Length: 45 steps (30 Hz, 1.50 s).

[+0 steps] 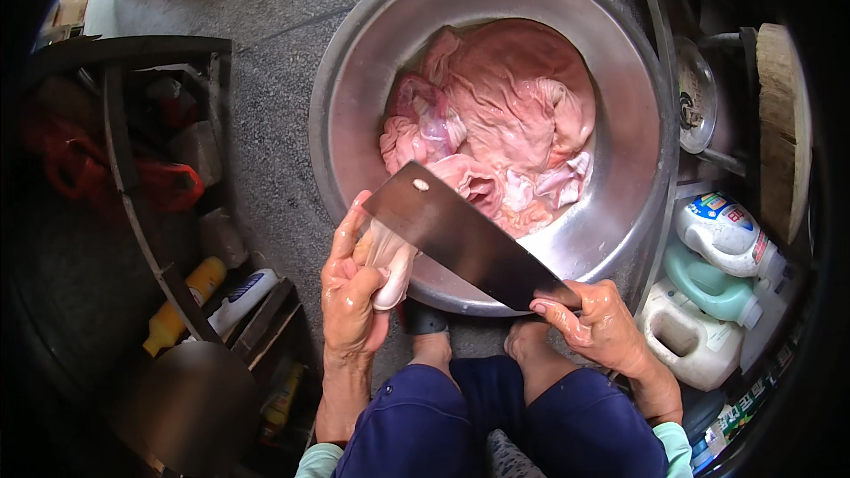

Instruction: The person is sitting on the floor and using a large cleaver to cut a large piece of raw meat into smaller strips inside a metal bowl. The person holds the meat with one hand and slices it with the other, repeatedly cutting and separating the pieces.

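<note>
My right hand [602,323] is closed round the handle end of a cleaver [469,239]. Its broad dark blade, with a hole near the far corner, slants up and left over the near rim of a large metal basin [341,115]. Closed on a pale, slick strip of offal [396,274], my left hand [347,301] is at the blade's left end. Part of the strip lies behind or against the blade; whether the edge touches it I cannot tell. Inside the basin lies a heap of pink, folded, wet offal [522,97], partly hidden by the cleaver.
On the right, plastic jugs, one white [717,230], one green [708,279] and one cream [695,345], lie beside a dark rack. Left stands a dark frame [133,177] with a yellow bottle [186,301] and a red bag [80,168]. My knees are close below the basin.
</note>
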{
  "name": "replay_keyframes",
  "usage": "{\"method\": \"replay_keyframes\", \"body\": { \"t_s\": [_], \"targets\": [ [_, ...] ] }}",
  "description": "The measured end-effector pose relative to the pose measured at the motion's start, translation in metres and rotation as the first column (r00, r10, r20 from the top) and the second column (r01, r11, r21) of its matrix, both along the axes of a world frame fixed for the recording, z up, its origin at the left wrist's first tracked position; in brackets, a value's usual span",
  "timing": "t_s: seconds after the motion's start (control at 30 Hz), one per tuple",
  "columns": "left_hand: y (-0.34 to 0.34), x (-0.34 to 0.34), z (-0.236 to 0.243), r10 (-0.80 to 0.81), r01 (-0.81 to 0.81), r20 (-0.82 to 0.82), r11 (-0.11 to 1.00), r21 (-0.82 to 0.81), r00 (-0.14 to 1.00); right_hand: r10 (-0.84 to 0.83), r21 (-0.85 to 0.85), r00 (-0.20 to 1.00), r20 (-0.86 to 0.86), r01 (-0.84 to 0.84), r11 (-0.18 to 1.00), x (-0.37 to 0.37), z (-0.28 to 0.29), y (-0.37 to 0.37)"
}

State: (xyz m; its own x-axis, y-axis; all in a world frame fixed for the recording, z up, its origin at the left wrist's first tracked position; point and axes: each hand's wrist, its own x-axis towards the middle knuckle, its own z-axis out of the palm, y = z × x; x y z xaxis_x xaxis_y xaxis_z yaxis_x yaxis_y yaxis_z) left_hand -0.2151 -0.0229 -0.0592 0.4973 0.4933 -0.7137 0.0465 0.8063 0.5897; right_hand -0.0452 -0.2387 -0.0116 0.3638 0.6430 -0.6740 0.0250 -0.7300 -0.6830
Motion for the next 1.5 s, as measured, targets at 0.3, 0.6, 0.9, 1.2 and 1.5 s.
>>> {"method": "replay_keyframes", "body": {
  "t_s": [0.3,0.6,0.9,1.2,1.5],
  "targets": [
    [0.004,-0.009,0.002,-0.141,0.147,-0.042,0.958,0.244,0.989,-0.163,-0.064,0.981,-0.106,0.157,0.985,0.01,0.007,-0.012],
    [0.006,-0.016,-0.025,0.239,-0.179,0.275,0.957,-0.227,0.931,-0.017,0.028,0.961,-0.276,0.026,0.999,-0.001,0.008,-0.004],
    [0.007,-0.018,-0.024,0.21,-0.153,0.323,0.969,-0.193,0.923,-0.122,-0.02,0.919,-0.374,0.124,0.992,-0.008,0.012,-0.007],
    [0.01,-0.028,-0.026,0.163,-0.131,0.334,0.984,-0.117,0.928,-0.017,-0.023,0.976,-0.219,0.013,1.0,-0.011,-0.003,-0.006],
    [0.007,-0.017,-0.022,0.305,-0.226,0.263,0.929,-0.292,0.915,-0.026,0.076,0.957,-0.288,0.05,0.996,-0.012,-0.003,-0.009]
  ]
}}
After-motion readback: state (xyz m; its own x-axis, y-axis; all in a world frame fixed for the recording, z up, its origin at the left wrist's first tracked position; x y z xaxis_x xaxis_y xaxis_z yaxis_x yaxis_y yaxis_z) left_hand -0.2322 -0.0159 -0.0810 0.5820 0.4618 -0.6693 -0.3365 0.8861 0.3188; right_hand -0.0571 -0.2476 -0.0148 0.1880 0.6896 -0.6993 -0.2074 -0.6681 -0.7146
